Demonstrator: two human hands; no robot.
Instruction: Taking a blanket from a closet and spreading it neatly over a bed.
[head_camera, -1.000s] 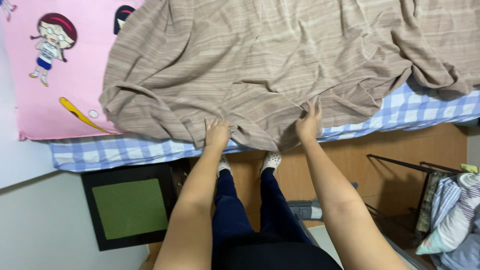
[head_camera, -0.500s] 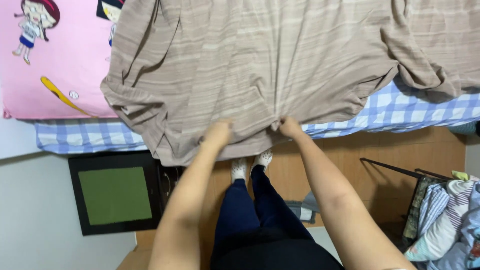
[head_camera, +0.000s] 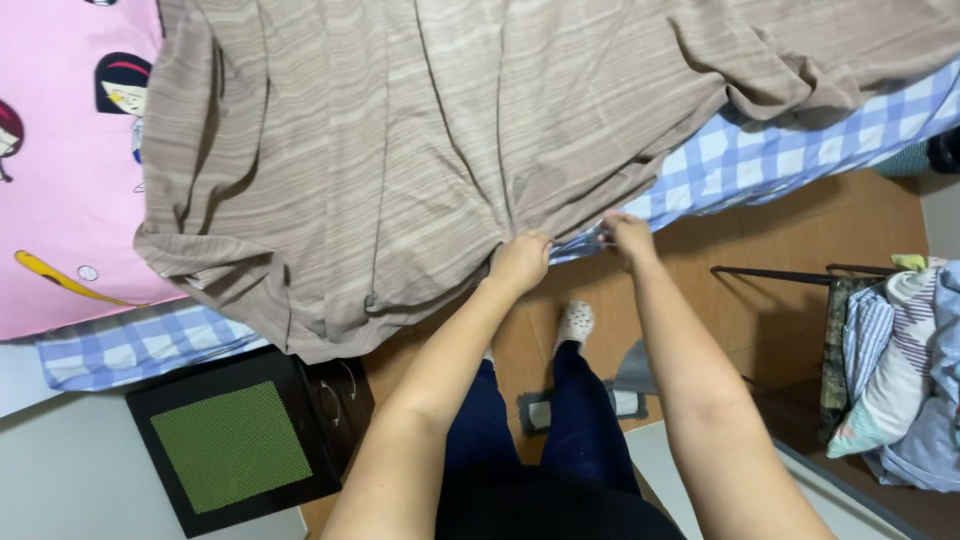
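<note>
From my remote view, the fingers of my left hand (head_camera: 520, 262) are curled shut, pinching a bunched fold at the lower edge of the brown striped blanket (head_camera: 420, 130), just below the centre of the frame. Just right of it, my right hand (head_camera: 628, 236) has its fingers pressed together on the same edge, where the blanket meets the blue checked sheet (head_camera: 760, 150); I cannot tell whether they grip the blanket alone or the sheet with it. The two hands sit near each other but apart. The blanket spreads from them across most of the upper frame, creases fanning up from the left grip, and its lower left corner hangs over the bed's edge. The checked sheet shows at upper right and again at lower left beneath the blanket. A pink cover with cartoon figures (head_camera: 60, 190) fills the left edge. Below the hands I see dark trousers and a light patterned sock (head_camera: 575, 323) on the wooden floor (head_camera: 800, 235). A black box with a green mesh top (head_camera: 232, 445) sits at lower left, and a rack of heaped laundry (head_camera: 900, 370) stands at the right.
</note>
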